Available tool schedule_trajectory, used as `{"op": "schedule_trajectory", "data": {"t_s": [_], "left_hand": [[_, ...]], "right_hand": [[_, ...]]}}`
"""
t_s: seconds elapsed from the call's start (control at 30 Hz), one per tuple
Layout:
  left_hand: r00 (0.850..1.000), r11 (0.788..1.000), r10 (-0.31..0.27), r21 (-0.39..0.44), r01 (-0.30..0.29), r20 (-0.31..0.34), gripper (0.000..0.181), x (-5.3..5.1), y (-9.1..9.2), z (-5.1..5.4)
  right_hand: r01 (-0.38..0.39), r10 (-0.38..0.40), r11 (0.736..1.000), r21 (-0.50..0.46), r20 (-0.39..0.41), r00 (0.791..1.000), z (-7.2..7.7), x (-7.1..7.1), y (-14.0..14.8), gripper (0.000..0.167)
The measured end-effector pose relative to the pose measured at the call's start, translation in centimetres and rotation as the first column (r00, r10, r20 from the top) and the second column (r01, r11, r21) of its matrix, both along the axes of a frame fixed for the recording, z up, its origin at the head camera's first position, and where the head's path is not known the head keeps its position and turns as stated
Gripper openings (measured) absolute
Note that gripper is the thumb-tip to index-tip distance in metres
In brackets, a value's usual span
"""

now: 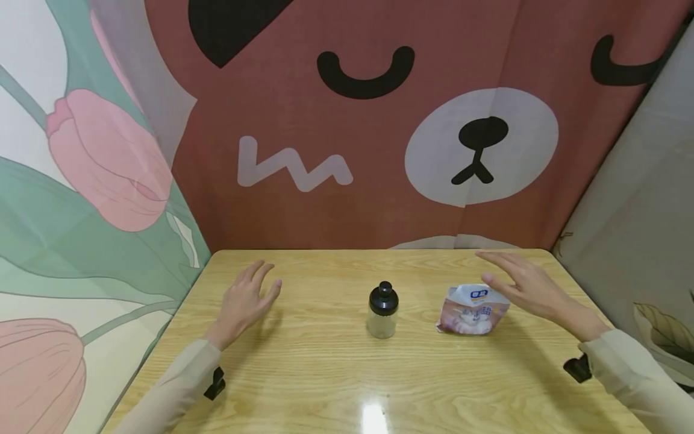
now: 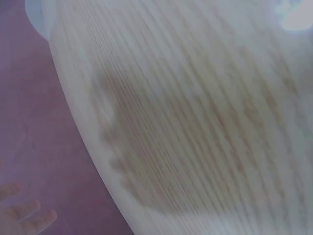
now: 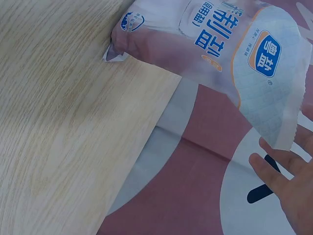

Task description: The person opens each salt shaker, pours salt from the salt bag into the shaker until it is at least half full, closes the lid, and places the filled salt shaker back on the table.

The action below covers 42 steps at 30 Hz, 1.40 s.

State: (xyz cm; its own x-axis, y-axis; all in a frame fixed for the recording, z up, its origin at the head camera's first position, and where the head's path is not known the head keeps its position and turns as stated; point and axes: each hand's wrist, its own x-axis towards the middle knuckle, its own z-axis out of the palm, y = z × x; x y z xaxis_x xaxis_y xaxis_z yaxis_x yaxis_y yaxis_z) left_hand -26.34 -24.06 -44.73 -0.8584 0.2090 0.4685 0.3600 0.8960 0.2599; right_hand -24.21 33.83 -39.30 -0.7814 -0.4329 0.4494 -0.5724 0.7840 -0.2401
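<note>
A small clear bottle with a black cap (image 1: 382, 310) stands upright near the middle of the wooden table. To its right is a pink and white salt bag (image 1: 474, 310), its top edge crumpled; blue print shows on the bag (image 3: 210, 34) in the right wrist view. My right hand (image 1: 528, 286) hovers at the bag's upper right, fingers extended and holding nothing. Over the left part of the table my left hand (image 1: 245, 303) hangs with loose, spread fingers. Its fingertips (image 2: 36, 223) show at the lower left corner of the left wrist view, away from any object.
The light wooden table (image 1: 320, 367) has its far edge against a reddish-brown curtain (image 1: 293, 217) with a bear print. A flower-patterned curtain (image 1: 108, 163) hangs at the left, and a grey one (image 1: 634, 199) at the right.
</note>
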Motion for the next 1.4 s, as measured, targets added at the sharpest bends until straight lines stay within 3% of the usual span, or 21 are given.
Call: {"op": "schedule_trajectory", "data": {"t_s": [0.47,1.0,1.4], "left_hand": [[1.000,1.000,-0.016,0.019,0.016,0.012,0.056,0.1,0.6,-0.2],[1.000,0.997,-0.004,0.078,0.004,-0.010,0.050,0.1,1.2,-0.4],[1.000,0.996,-0.004,0.092,0.002,0.013,0.051,0.1,1.4,-0.4]], "right_hand": [[-0.007,0.008,1.000,-0.022,0.024,1.000,0.1,0.0,-0.8,0.053],[-0.076,0.076,0.997,-0.025,-0.019,0.997,0.0,0.1,-1.8,0.047],[-0.095,0.094,0.995,-0.011,-0.042,0.995,0.1,-0.1,-2.4,0.047]]}}
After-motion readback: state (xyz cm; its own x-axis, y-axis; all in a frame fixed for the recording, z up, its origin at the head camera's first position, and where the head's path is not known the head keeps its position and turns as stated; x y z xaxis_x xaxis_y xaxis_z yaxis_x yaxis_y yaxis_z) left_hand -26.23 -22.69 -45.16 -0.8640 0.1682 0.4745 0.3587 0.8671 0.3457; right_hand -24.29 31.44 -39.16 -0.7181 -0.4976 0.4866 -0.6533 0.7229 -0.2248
